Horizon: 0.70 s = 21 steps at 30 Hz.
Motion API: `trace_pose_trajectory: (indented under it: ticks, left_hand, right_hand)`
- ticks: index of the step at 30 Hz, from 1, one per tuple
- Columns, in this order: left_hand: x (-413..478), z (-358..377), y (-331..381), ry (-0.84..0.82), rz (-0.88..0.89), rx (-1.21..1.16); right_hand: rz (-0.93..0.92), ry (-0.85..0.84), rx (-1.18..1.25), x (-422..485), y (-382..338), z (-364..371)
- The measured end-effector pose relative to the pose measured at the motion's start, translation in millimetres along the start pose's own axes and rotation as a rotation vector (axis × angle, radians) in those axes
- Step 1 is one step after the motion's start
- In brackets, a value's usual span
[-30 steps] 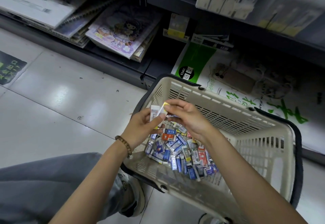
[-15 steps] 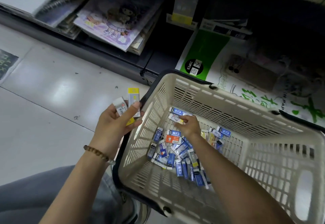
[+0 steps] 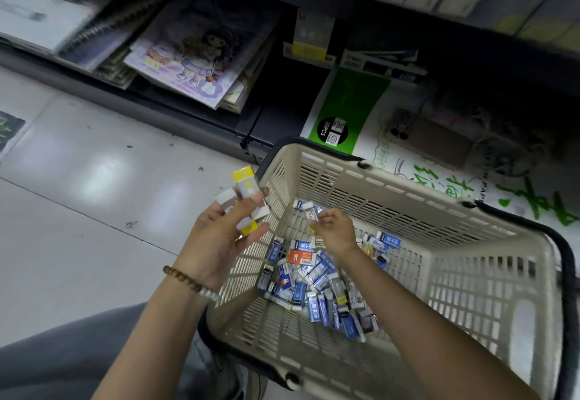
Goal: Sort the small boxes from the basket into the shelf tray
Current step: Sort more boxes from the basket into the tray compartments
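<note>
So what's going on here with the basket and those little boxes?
A person works at a beige basket on the floor. The left hand holds a few white-and-yellow boxes just outside its rim; the right hand pinches another box inside. Most small boxes lie loose on the basket's bottom.

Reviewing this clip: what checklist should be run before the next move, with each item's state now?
1. Left hand grips the yellow boxes, thumb across them: ok.
2. Right hand pinches a box inside the basket: ok.
3. Pile left to sort on the basket floor: ok.
4. Room in the left hand for one more: cannot tell.
5. Shelf tray located for the drop: cannot tell; the view is blurred.
</note>
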State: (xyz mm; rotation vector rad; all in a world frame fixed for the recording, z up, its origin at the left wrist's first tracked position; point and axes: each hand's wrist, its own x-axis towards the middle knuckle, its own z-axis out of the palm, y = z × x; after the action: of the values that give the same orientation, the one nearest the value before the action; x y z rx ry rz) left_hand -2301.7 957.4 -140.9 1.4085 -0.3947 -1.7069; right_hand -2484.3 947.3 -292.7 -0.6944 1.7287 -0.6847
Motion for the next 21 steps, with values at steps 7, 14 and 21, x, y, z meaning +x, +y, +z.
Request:
trace_pose_trajectory:
  ticks: [7, 14, 21]
  left_hand:
    - [-32, 38, 16, -0.115, 0.013, 0.025]
    - [-75, 97, 61, -0.231, 0.066, 0.030]
    - [-103, 140, 89, -0.403, 0.116, 0.135]
  right_hand:
    - [0.009, -0.393, 0.245, -98, -96, -70]
    - [-0.194, -0.209, 0.148, -192, -164, -142]
    - [-0.369, -0.096, 0.412, -252, -180, -188]
